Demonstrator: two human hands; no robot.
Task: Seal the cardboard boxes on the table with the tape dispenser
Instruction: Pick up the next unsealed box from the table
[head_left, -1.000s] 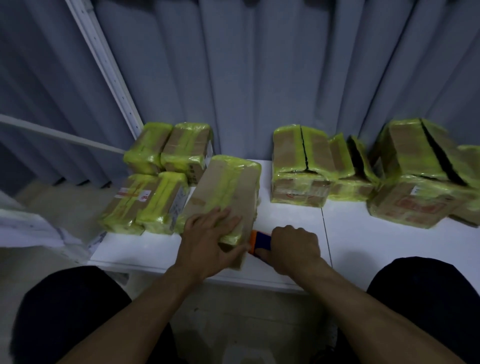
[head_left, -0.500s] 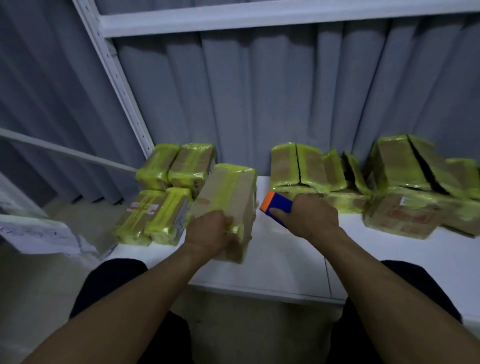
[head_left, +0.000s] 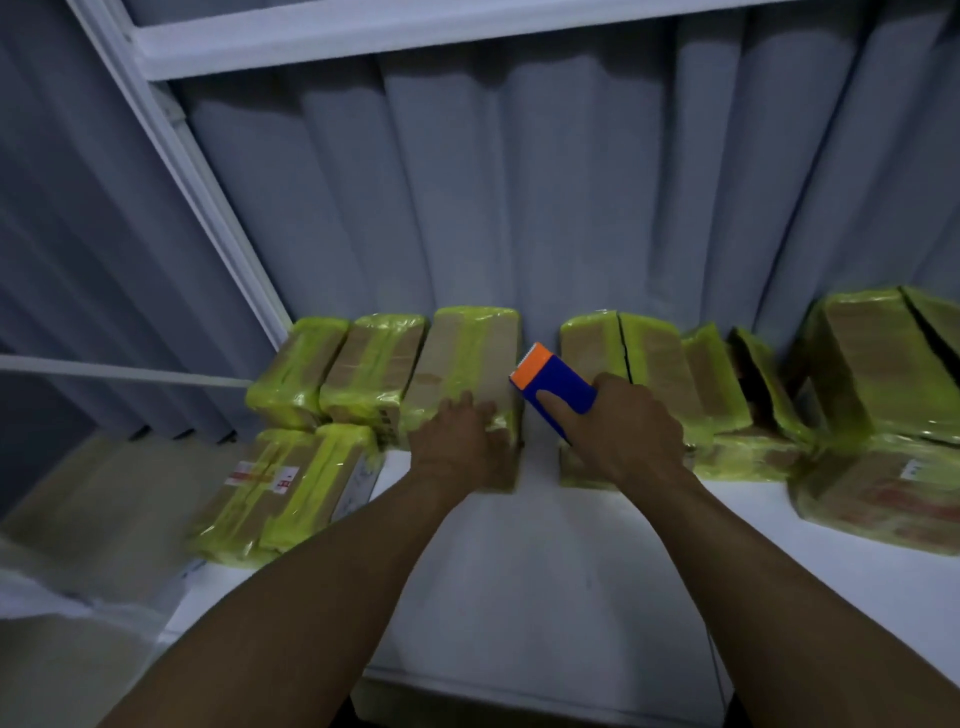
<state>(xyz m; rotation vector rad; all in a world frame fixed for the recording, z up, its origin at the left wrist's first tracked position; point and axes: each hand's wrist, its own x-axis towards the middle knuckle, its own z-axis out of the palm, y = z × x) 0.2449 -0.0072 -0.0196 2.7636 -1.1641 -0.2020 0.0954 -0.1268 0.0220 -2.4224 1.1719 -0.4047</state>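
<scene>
From the head view, your left hand (head_left: 460, 436) lies flat on the near end of the box (head_left: 470, 379) with fingers spread, steadying it against the row of taped boxes at the back of the worktop (head_left: 545, 571). Your right hand (head_left: 623, 431) has its fingers wrapped round the blue tape dispenser (head_left: 553, 389), thumb on its side, orange end raised just beside the box's right edge and not touching it. The box stands on a narrow face, so it could tip or slide toward the stack (head_left: 332, 395) on its left if you press unevenly. The dispenser's toothed edge is close to your left fingers, so a fast swing could nick them. The lower-left box (head_left: 291, 488) carries a white label with red marks, too blurred to read.
</scene>
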